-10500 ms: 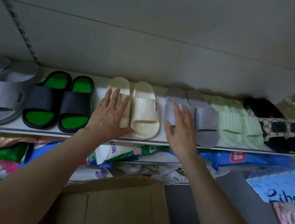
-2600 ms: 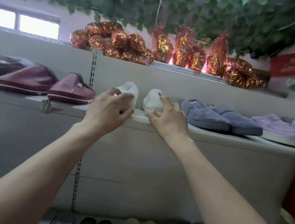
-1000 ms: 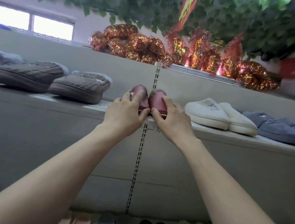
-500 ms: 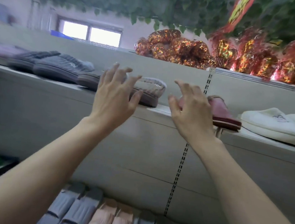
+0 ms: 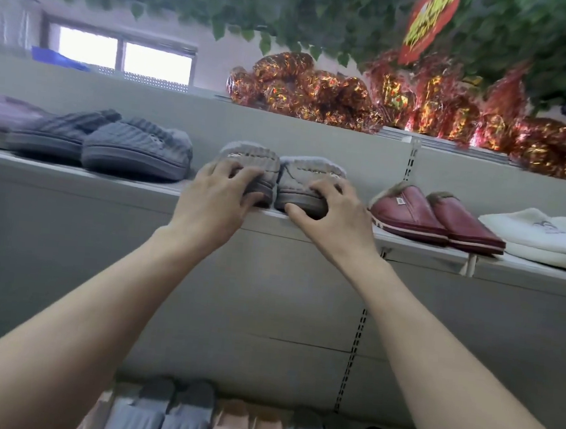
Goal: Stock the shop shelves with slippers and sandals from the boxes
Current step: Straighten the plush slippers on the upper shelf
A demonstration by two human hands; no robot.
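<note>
This is a shop. Pairs of slippers sit side by side along a long grey shelf point(image 5: 73, 167): blue-grey slippers point(image 5: 136, 148), grey slippers point(image 5: 298, 185), dark red slippers point(image 5: 412, 212) and white slippers point(image 5: 539, 236). More slippers point(image 5: 185, 418) stand in a row lower down. A metal strip point(image 5: 353, 350) with little slots runs up the back wall point(image 5: 267, 298). A red sign point(image 5: 425, 18) hangs among green leaves point(image 5: 292, 10), above shiny red and gold packs point(image 5: 312, 93).

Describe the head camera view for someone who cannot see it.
A person's left hand and right hand each grip one slipper of a grey knitted pair at the front edge of a shop shelf. Maroon slippers and white slippers sit to its right, darker grey slippers to its left.
</note>
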